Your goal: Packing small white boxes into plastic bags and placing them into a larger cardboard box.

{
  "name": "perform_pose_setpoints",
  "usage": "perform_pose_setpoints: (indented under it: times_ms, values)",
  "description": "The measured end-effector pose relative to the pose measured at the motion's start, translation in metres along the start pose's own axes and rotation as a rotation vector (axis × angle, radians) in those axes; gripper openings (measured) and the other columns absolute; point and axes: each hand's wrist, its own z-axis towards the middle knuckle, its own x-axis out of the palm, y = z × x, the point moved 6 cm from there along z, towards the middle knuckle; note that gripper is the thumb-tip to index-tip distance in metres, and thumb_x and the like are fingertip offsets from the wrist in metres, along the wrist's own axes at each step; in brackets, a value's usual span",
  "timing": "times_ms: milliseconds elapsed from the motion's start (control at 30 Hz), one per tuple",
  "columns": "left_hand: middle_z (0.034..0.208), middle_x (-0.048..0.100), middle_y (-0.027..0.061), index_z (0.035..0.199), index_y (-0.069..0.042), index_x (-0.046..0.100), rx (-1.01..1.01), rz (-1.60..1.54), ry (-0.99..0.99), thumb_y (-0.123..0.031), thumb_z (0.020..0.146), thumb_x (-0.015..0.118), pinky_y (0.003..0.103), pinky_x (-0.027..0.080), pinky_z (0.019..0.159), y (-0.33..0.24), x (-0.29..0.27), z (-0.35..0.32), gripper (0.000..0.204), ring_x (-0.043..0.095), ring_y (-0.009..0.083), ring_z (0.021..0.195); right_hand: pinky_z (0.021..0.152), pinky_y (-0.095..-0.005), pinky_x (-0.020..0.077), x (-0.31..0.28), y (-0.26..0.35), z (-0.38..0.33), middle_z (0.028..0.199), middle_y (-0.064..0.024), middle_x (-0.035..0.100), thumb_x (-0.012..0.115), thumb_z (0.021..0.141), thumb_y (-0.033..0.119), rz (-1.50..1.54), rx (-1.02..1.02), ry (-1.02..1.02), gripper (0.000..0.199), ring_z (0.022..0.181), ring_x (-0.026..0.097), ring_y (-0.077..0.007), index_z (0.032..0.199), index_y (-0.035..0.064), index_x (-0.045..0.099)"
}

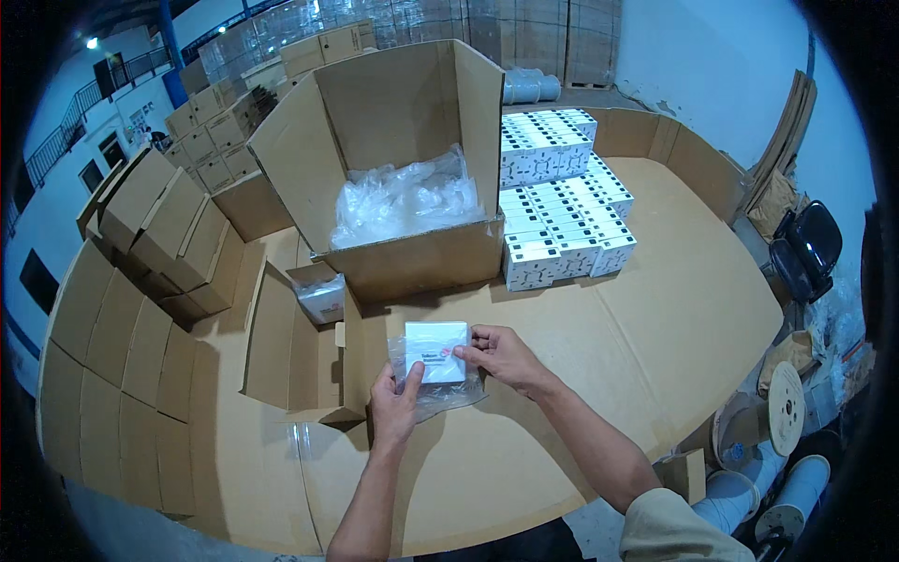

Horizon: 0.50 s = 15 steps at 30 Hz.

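A flat white square part [435, 350] sits half out of a clear plastic bag [440, 393], held just above the cardboard-covered table [655, 318]. My left hand [394, 406] grips the bag and the part's lower left corner. My right hand [502, 355] pinches the part's right edge. Behind them stands a large open carton [403, 178] filled with clear plastic-wrapped pieces.
Stacked small white boxes [562, 215] stand to the right of the carton. A lower open box [309, 347] with a bagged item lies at the left. Flat cardboard pieces [140, 281] pile up at the far left. Cable reels [787, 412] and a black chair [805, 244] are at the right.
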Motion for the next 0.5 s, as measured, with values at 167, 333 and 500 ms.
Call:
perform_pose_setpoints:
  times_ms: [167, 333, 500]
  values:
    - [0.11, 0.071, 0.0083, 0.122, 0.001, 0.062, -0.005, -0.01, 0.016, -0.02, 0.101, 0.065, 0.029, 0.052, 0.087, -0.001, 0.002, 0.001, 0.029, 0.066, 0.0125, 0.097, 0.069, -0.0238, 0.0476, -0.001, 0.008, -0.002, 0.096, -0.0022, 0.073, 0.068, 0.099, 0.019, 0.011, -0.06, -0.019, 0.027, 0.082, 0.061, -0.0056, 0.12, 0.001, 0.067]
    - [0.106, 0.071, 0.006, 0.119, 0.0, 0.064, 0.049, -0.016, 0.005, -0.021, 0.102, 0.065, 0.028, 0.052, 0.084, 0.0, 0.003, 0.002, 0.028, 0.065, 0.011, 0.094, 0.079, -0.0251, 0.0531, 0.0, 0.015, -0.004, 0.101, -0.0057, 0.072, 0.068, 0.099, 0.016, 0.025, -0.081, -0.045, 0.027, 0.091, 0.066, -0.0095, 0.12, -0.0018, 0.066]
    - [0.1, 0.07, 0.0045, 0.113, 0.001, 0.067, 0.072, 0.069, -0.074, -0.025, 0.104, 0.061, 0.027, 0.051, 0.081, 0.005, 0.002, 0.01, 0.028, 0.061, 0.009, 0.089, 0.081, -0.0256, 0.0539, 0.001, 0.012, -0.001, 0.102, -0.0061, 0.072, 0.067, 0.099, 0.014, 0.077, -0.179, -0.125, 0.026, 0.092, 0.066, -0.0101, 0.119, -0.0026, 0.067]
